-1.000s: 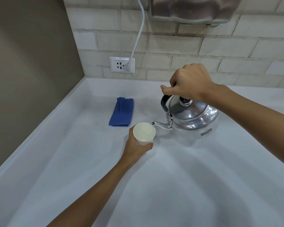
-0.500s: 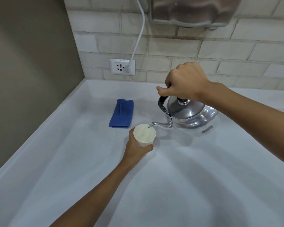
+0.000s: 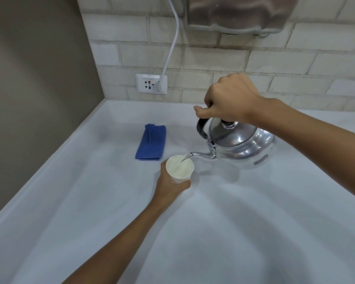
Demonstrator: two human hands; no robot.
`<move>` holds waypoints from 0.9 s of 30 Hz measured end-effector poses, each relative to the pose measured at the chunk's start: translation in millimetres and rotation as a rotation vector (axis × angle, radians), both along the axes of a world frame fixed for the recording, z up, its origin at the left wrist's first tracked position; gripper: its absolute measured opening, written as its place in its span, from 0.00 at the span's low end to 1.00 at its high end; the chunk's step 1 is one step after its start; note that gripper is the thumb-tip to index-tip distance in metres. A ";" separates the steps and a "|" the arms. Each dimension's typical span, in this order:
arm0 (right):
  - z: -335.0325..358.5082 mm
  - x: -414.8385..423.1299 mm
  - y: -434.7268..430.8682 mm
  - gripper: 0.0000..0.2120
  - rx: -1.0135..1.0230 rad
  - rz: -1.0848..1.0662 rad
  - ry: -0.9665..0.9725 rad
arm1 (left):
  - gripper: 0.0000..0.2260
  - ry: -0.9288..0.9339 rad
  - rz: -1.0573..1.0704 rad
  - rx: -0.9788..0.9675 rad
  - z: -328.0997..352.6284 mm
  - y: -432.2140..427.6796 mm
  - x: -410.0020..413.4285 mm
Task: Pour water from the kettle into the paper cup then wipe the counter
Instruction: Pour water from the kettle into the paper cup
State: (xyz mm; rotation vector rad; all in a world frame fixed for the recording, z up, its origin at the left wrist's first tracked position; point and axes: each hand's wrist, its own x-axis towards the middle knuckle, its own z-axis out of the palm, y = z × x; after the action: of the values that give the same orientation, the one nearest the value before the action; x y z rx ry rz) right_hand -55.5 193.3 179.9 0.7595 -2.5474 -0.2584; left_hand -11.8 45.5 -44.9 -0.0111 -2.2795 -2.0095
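Note:
A shiny metal kettle (image 3: 240, 146) with a black handle hangs tilted to the left above the white counter (image 3: 234, 222), gripped at the handle by my right hand (image 3: 230, 99). Its thin spout reaches over a white paper cup (image 3: 179, 169), and a stream of water runs from the spout into the cup. My left hand (image 3: 170, 185) is wrapped around the cup's lower side and holds it on the counter. A folded blue cloth (image 3: 151, 142) lies flat on the counter just behind and left of the cup.
A brown side wall bounds the counter on the left, a brick wall at the back. On the brick wall sits a white socket (image 3: 151, 84) with a white cable (image 3: 170, 48) plugged in. A metal appliance (image 3: 240, 15) hangs above the kettle.
My right hand has lifted the kettle off the counter and tipped it left, bringing the spout over the cup; water now pours in. My left hand has kept hold of the cup.

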 end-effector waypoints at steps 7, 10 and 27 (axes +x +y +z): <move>1.4 -0.1 1.3 0.25 0.011 0.007 0.004 | 0.33 -0.014 0.004 0.003 -1.7 -0.1 -0.3; 1.8 0.2 1.6 0.25 0.018 0.008 0.013 | 0.33 -0.015 0.004 0.000 -1.7 -0.2 -0.6; 3.5 0.2 4.9 0.26 0.045 0.009 0.023 | 0.32 -0.041 -0.002 0.000 -2.2 -1.1 -0.2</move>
State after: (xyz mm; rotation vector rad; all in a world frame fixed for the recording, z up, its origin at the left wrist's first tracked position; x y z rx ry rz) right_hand -55.3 198.2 183.4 0.7804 -2.5238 -0.3212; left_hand -12.0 44.4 -47.0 0.0280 -2.3045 -2.0296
